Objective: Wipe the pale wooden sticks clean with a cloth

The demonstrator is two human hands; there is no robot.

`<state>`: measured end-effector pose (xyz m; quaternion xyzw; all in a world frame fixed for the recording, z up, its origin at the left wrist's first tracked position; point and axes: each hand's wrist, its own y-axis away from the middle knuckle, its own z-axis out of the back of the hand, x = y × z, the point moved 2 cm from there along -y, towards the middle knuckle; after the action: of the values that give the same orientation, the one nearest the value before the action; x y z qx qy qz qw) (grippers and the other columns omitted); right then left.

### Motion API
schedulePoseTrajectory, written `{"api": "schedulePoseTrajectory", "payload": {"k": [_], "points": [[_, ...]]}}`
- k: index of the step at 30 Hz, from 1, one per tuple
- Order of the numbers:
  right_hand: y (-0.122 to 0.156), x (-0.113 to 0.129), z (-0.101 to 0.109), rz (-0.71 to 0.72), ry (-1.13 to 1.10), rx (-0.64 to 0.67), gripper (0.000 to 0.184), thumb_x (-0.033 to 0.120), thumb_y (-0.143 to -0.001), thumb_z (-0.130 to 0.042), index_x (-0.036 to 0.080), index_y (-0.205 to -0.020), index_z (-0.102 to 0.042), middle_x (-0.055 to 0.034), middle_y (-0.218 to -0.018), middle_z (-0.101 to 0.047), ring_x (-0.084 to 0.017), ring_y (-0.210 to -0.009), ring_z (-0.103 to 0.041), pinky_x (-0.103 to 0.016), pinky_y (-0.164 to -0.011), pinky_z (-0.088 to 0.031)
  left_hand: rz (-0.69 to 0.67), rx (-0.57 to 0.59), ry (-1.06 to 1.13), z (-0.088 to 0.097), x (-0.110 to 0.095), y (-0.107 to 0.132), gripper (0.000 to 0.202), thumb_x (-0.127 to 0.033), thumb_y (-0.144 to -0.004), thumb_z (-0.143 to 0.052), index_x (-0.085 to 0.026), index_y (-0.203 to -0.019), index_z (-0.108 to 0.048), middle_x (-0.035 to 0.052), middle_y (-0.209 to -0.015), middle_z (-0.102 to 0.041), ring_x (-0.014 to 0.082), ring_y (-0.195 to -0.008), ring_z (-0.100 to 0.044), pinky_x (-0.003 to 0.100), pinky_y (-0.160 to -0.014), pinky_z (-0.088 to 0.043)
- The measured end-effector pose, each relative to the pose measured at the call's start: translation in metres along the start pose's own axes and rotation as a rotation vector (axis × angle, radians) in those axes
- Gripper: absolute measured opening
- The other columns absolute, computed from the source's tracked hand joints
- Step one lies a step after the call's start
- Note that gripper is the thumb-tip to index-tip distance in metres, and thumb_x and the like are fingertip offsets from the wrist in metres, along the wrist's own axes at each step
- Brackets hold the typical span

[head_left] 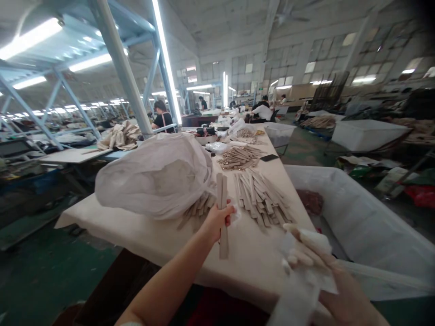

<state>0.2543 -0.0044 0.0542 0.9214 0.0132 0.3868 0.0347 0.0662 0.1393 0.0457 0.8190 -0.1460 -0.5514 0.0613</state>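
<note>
My left hand (222, 217) is closed around beige fabric strips (223, 246), which stand nearly upright above the table. Something whitish and see-through shows beside its fingers. To its right lies a spread pile of similar strips (260, 197); more strips (199, 208) poke out from under a big white translucent bag (156, 176). My right hand (306, 258), smeared by motion at the table's right edge, has a white translucent sheet (295, 299) in it, hanging down. Its separate fingers are hard to make out.
The pale-covered table (251, 267) runs away from me. Farther along are another strip pile (239, 156), a dark flat object (269, 158) and clear plastic bags. A large white bin (367, 203) stands along the right side. A metal post (122, 63) rises at left; people sit farther back.
</note>
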Motion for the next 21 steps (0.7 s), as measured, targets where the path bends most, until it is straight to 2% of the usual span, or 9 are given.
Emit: {"api": "schedulePoseTrajectory", "payload": {"k": [3,4,6,8,10,12,16,18,21], "points": [[-0.02,-0.027,-0.006,-0.009,-0.055,-0.093,0.006,0.024,-0.074,-0.063,0.019,-0.078,-0.061,0.0057,-0.054,-0.039,-0.007,-0.048,-0.039,-0.02,-0.05,-0.042,-0.052,0.082,-0.218,-0.01,0.003,0.025,0.038,-0.011,-0.063,-0.06,-0.014,-0.099,-0.049,-0.006,-0.055,-0.053,0.0023,-0.033,-0.035,0.014,-0.03,-0.021],[-0.027,-0.037,-0.009,-0.048,-0.033,-0.112,0.009,0.026,-0.074,-0.064,0.018,-0.072,-0.059,0.0053,-0.054,-0.041,-0.007,-0.047,-0.04,-0.02,-0.047,-0.041,-0.057,0.107,-0.289,-0.013,0.006,0.032,0.038,-0.011,-0.063,-0.058,-0.014,-0.099,-0.048,-0.0063,-0.055,-0.052,0.0025,-0.033,-0.035,0.014,-0.03,-0.022],[-0.037,-0.057,-0.016,-0.146,0.072,-0.095,0.019,0.034,-0.075,-0.062,0.018,-0.068,-0.056,0.0039,-0.055,-0.046,-0.007,-0.045,-0.041,-0.02,-0.042,-0.037,-0.043,0.122,-0.383,-0.015,0.014,0.043,0.037,-0.012,-0.063,-0.056,-0.015,-0.098,-0.047,-0.0077,-0.052,-0.05,0.003,-0.033,-0.036,0.014,-0.031,-0.022],[-0.043,-0.071,-0.025,-0.183,0.166,-0.006,0.027,0.042,-0.077,-0.058,0.016,-0.07,-0.057,0.0016,-0.057,-0.051,-0.009,-0.046,-0.043,-0.02,-0.041,-0.036,-0.011,0.125,-0.438,-0.014,0.022,0.052,0.033,-0.014,-0.064,-0.054,-0.015,-0.096,-0.048,-0.0088,-0.049,-0.046,0.0035,-0.032,-0.037,0.015,-0.031,-0.023],[-0.045,-0.079,-0.033,-0.169,0.205,0.109,0.031,0.045,-0.078,-0.055,0.015,-0.071,-0.059,-0.0005,-0.059,-0.053,-0.01,-0.049,-0.046,-0.022,-0.045,-0.037,0.022,0.157,-0.488,-0.012,0.028,0.059,0.029,-0.016,-0.066,-0.053,-0.014,-0.094,-0.049,-0.009,-0.047,-0.045,0.0035,-0.032,-0.038,0.015,-0.031,-0.023],[-0.042,-0.082,-0.037,-0.196,0.173,0.168,0.03,0.044,-0.077,-0.057,0.014,-0.071,-0.059,0.0001,-0.057,-0.052,-0.01,-0.05,-0.046,-0.022,-0.047,-0.038,0.061,0.221,-0.536,-0.008,0.031,0.065,0.029,-0.016,-0.067,-0.052,-0.014,-0.095,-0.051,-0.009,-0.047,-0.045,0.0034,-0.032,-0.04,0.014,-0.032,-0.024],[-0.033,-0.082,-0.033,-0.388,0.14,0.078,0.027,0.038,-0.065,-0.071,0.015,-0.073,-0.06,0.005,-0.049,-0.045,-0.006,-0.041,-0.037,-0.02,-0.039,-0.028,0.093,0.34,-0.625,0.006,0.029,0.069,0.031,-0.018,-0.068,-0.055,-0.014,-0.098,-0.053,-0.0083,-0.051,-0.047,0.0038,-0.035,-0.044,0.014,-0.033,-0.026],[-0.027,-0.081,-0.024,-0.486,0.129,0.006,0.028,0.035,-0.062,-0.074,0.014,-0.074,-0.06,0.0068,-0.047,-0.04,-0.005,-0.04,-0.033,-0.019,-0.038,-0.025,0.045,0.313,-0.639,0.017,0.025,0.066,0.027,-0.024,-0.069,-0.058,-0.014,-0.093,-0.054,-0.0074,-0.054,-0.048,0.0029,-0.036,-0.042,0.015,-0.034,-0.027],[-0.017,-0.083,-0.012,-0.65,0.001,0.027,0.028,0.03,-0.06,-0.075,0.012,-0.079,-0.062,0.0092,-0.045,-0.032,-0.002,-0.038,-0.024,-0.016,-0.037,-0.019,-0.028,0.16,-0.499,0.035,0.02,0.058,0.03,-0.033,-0.067,-0.064,-0.014,-0.088,-0.051,-0.0082,-0.054,-0.046,0.0013,-0.035,-0.037,0.014,-0.034,-0.027]]}}
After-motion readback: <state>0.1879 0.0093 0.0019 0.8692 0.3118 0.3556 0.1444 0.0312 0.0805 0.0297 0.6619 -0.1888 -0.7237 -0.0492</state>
